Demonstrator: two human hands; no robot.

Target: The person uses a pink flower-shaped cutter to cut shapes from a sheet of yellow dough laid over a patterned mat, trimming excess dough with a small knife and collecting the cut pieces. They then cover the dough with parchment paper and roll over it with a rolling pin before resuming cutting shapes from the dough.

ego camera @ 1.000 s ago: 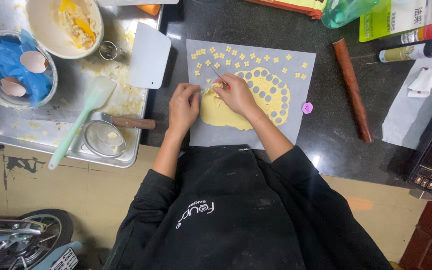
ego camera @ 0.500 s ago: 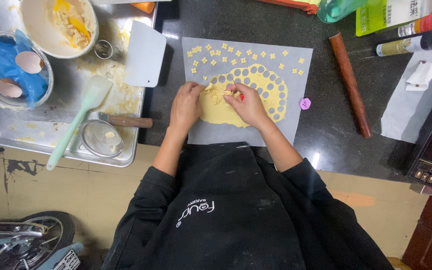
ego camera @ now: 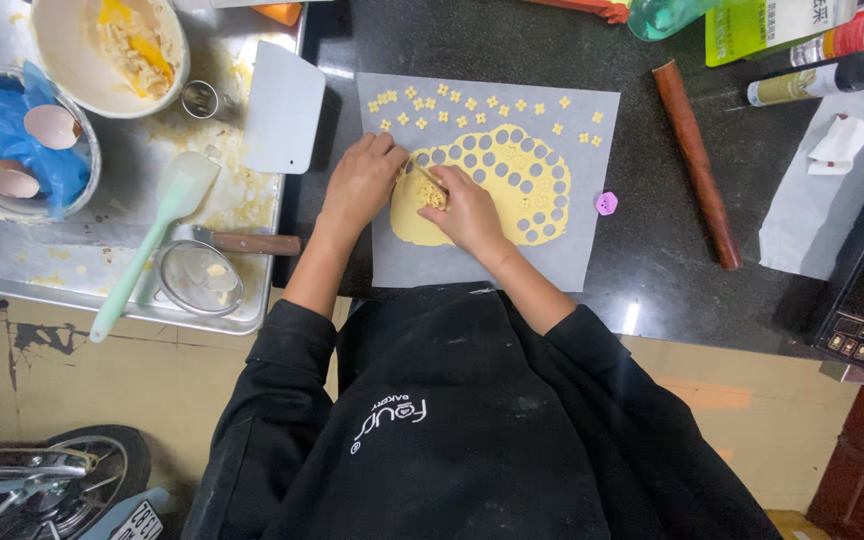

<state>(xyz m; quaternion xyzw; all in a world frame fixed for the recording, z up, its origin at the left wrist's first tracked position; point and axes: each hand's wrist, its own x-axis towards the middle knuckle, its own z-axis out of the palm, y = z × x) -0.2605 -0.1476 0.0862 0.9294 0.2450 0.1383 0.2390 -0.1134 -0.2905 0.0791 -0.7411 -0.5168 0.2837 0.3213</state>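
At frame centre, the right hand (ego camera: 467, 210) pinches a small cut piece on the left end of the yellow dough sheet (ego camera: 512, 190), whose long axis runs rightward, while the left hand (ego camera: 360, 185), fingers curled, rests touching its left edge.

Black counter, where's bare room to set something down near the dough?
Bare counter lies between the grey sheet and the rolling pin, holding only a small pink cutter. The sheet's near strip below the dough is free too. The metal tray on the left is crowded.
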